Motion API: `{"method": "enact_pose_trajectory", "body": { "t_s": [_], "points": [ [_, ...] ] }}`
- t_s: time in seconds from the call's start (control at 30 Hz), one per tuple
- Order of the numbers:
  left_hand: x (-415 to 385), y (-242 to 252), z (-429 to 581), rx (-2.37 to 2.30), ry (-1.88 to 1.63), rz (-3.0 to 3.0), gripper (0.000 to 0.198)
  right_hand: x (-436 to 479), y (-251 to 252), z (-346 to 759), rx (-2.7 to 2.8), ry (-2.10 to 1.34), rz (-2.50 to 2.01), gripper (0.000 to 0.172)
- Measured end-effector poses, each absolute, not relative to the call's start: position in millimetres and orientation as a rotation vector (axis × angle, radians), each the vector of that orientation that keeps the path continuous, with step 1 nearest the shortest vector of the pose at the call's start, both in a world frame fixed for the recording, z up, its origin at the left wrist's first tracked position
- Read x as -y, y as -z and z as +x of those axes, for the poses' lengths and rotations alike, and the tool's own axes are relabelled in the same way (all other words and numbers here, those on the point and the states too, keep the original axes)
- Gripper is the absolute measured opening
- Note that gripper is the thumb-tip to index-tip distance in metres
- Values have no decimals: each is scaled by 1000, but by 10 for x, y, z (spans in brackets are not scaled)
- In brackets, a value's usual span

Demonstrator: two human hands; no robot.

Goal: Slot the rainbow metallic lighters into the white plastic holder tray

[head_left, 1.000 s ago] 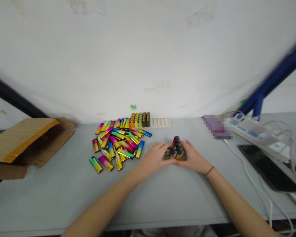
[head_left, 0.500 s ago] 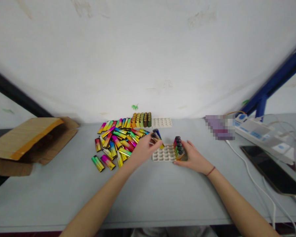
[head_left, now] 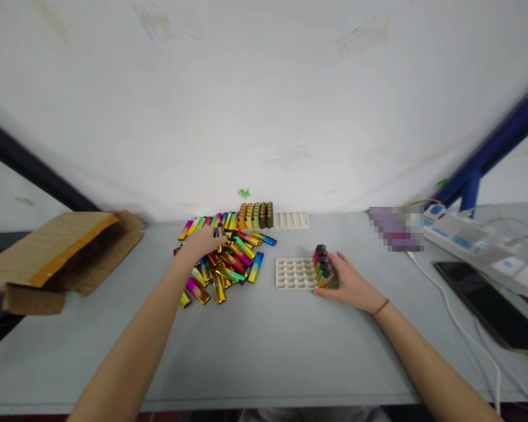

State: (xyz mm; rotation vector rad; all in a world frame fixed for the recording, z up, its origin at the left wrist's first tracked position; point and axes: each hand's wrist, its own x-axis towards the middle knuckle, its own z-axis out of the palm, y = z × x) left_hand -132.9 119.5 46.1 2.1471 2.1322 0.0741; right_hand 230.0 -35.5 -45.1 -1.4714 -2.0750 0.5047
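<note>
My left hand (head_left: 200,241) is over the loose pile of shiny lighter cases (head_left: 241,249) left of centre. Its thumb and forefinger look apart, with dark case ends showing between them; the other fingers are hidden. The cases fade between yellow, pink, green and blue. My right hand (head_left: 345,284) curls around a short row of upright cases with dark tops (head_left: 323,264). That row stands along the right side of a white tray with round hollows (head_left: 294,274). The tray's left hollows are visible and unfilled.
Behind the pile stands a block of upright yellow cases (head_left: 255,215), beside a second white tray (head_left: 291,220). An opened cardboard box (head_left: 57,252) lies at left. At right are a pixelated purple object (head_left: 396,228), a power strip (head_left: 479,243), white cables and a dark phone (head_left: 488,302).
My left hand has moved left from above the near tray to the pile. The blue-ended case at its fingertips no longer shows above the tray. My right hand stays at the row.
</note>
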Motion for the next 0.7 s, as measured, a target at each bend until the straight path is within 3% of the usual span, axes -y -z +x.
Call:
{"method": "enact_pose_trajectory", "body": {
  "t_s": [0.1,0.3,0.57,0.7],
  "points": [
    [-1134,-445,-1257,-2168,161,2195,50,360,443,2298,2076,-502,-1479,84],
    [-998,-397,-1224,-2145,42,2263,68,367,426,2286,2076,-503,-1486,85],
    [-852,-350,-1189,-2184,-73,2314,63,365,420,2286,2083,-510,-1482,84],
    [-645,-382,-954,-2158,-306,2525,57,364,423,2280,2071,-512,-1484,86]
  ]
}}
